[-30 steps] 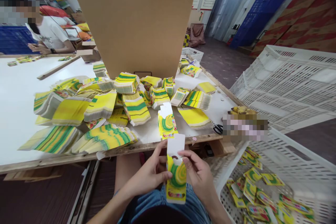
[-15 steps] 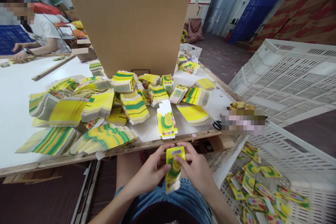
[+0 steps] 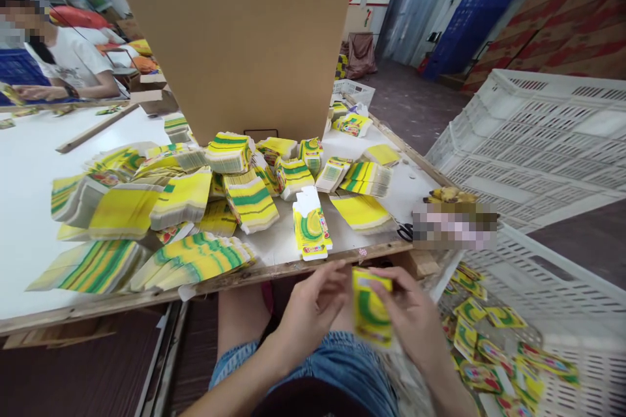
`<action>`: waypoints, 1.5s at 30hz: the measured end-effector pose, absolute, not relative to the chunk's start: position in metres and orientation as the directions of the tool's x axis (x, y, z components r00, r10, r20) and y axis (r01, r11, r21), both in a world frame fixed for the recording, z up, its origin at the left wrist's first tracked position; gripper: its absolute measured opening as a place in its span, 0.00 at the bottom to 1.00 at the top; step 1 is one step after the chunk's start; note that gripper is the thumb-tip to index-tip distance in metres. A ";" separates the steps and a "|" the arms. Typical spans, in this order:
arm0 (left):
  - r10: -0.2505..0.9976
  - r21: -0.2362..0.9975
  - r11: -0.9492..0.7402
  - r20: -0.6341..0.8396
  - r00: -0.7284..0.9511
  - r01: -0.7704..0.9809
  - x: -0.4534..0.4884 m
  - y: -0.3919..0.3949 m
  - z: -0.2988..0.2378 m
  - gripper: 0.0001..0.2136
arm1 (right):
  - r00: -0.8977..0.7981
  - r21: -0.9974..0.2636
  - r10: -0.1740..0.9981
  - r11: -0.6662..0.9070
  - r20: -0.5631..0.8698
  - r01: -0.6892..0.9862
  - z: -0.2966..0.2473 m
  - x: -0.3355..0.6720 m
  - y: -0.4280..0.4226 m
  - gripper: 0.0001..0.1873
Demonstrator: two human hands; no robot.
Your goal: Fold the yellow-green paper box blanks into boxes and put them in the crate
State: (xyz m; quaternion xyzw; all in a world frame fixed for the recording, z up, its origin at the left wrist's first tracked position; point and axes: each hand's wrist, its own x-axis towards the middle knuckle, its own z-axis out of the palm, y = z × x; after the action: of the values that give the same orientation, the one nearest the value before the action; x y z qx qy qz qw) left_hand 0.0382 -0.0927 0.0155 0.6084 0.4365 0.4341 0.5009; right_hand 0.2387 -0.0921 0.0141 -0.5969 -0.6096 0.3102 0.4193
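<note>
My right hand grips a small folded yellow and green carton, held over my lap and shifted toward the right. My left hand hovers just left of the carton with its fingers apart and loosely curled, holding nothing. A short stack of flat cartons lies on the table edge just above my hands. Many fanned stacks of the same flat yellow cartons cover the table.
A white plastic crate at my right holds several folded cartons; another white crate leans behind it. A big brown cardboard box stands at the back of the table. Scissors lie near the table's right edge. Another person sits far left.
The carton's white flap has been folded shut. My right hand has carried the closed carton to the right, toward the crate, and my left hand has let go of it.
</note>
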 end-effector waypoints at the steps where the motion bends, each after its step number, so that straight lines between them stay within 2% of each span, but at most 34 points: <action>1: 0.961 0.948 -0.231 0.187 0.204 0.219 0.035 -0.086 0.014 0.23 | 0.103 -0.772 0.976 0.084 0.190 0.630 0.016 0.257 -0.092 0.17; 3: 0.923 0.802 -0.382 0.356 0.147 0.459 0.023 -0.070 0.007 0.27 | 0.217 -0.542 0.934 -0.030 0.285 0.840 0.018 0.286 -0.092 0.24; 4: 0.908 0.729 -0.404 0.395 0.142 0.552 0.017 -0.062 0.003 0.29 | 0.229 -0.503 0.929 -0.057 0.289 0.863 0.016 0.294 -0.092 0.25; 5: 0.900 0.671 -0.412 0.404 0.162 0.616 0.011 -0.055 -0.002 0.27 | 0.223 -0.521 0.939 -0.058 0.260 0.852 0.014 0.295 -0.091 0.25; 6: 0.893 0.628 -0.430 0.402 0.203 0.649 0.007 -0.049 -0.007 0.22 | 0.189 -0.593 0.963 -0.039 0.193 0.804 0.010 0.289 -0.090 0.24; 8: 0.878 0.588 -0.465 0.404 0.257 0.662 0.001 -0.045 -0.014 0.13 | 0.059 -0.799 0.998 -0.018 0.022 0.601 0.001 0.263 -0.086 0.21; 10: 0.845 0.580 -0.518 0.460 0.272 0.629 0.000 -0.049 -0.017 0.11 | 0.019 -0.926 0.995 -0.099 -0.099 0.364 -0.008 0.228 -0.079 0.23; 14: 0.699 0.546 -0.713 0.601 0.388 0.440 0.002 -0.075 -0.012 0.14 | 0.113 -0.981 0.975 -0.186 -0.191 -0.060 -0.020 0.186 -0.073 0.24; 16: 0.672 0.593 -0.738 0.603 0.429 0.322 0.005 -0.088 -0.010 0.16 | 0.120 -0.958 0.965 -0.205 -0.232 -0.201 -0.025 0.188 -0.078 0.21; 17: 0.707 0.660 -0.699 0.584 0.399 0.273 0.007 -0.094 -0.009 0.17 | 0.120 -0.947 0.962 -0.212 -0.246 -0.243 -0.026 0.191 -0.082 0.20; 19: 0.845 0.847 -0.516 0.481 0.232 0.124 0.013 -0.100 -0.007 0.20 | 0.100 -0.932 0.960 -0.225 -0.263 -0.283 -0.028 0.198 -0.093 0.19; 21: 0.957 0.955 -0.253 0.270 0.103 -0.157 0.020 -0.102 -0.002 0.23 | 0.056 -0.920 0.963 -0.235 -0.265 -0.313 -0.026 0.198 -0.104 0.17; 23: 0.980 0.910 0.008 0.076 0.187 -0.414 0.024 -0.100 0.005 0.25 | 0.005 -0.909 0.967 -0.238 -0.255 -0.343 -0.022 0.190 -0.112 0.15; 24: 0.962 0.868 0.119 0.020 0.272 -0.482 0.025 -0.098 0.009 0.26 | -0.015 -0.905 0.969 -0.237 -0.247 -0.354 -0.020 0.185 -0.114 0.14; 27: 0.906 0.804 0.296 -0.065 0.418 -0.515 0.022 -0.095 0.019 0.28 | -0.059 -0.911 0.973 -0.230 -0.224 -0.343 -0.013 0.173 -0.113 0.14; 35: 0.968 0.859 0.239 -0.177 0.176 -0.452 0.018 -0.096 0.008 0.18 | -0.118 -0.949 0.967 -0.246 -0.227 -0.195 -0.002 0.165 -0.112 0.17; 39: 0.989 0.927 0.139 -0.115 0.087 -0.348 0.024 -0.097 0.004 0.18 | -0.036 -0.974 0.977 -0.214 -0.212 -0.073 -0.002 0.163 -0.112 0.16; 41: 0.993 0.939 0.100 -0.074 0.091 -0.330 0.022 -0.098 0.005 0.23 | -0.007 -0.989 0.991 -0.134 -0.133 -0.062 0.000 0.164 -0.111 0.16; 43: 0.988 0.943 0.089 -0.042 0.150 -0.322 0.016 -0.101 0.008 0.27 | -0.033 -0.994 0.998 -0.053 -0.050 -0.098 0.004 0.166 -0.110 0.24; 45: 0.972 0.947 0.092 -0.017 0.235 -0.309 0.009 -0.103 0.011 0.28 | -0.074 -0.989 0.997 -0.022 -0.011 -0.148 0.008 0.169 -0.109 0.31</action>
State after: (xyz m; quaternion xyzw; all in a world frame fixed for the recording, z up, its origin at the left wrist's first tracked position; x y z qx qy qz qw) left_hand 0.0094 -0.1027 0.0109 0.4533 0.3657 0.4988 0.6419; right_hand 0.1690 -0.1091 0.0081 -0.4469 -0.4748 0.5581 0.5133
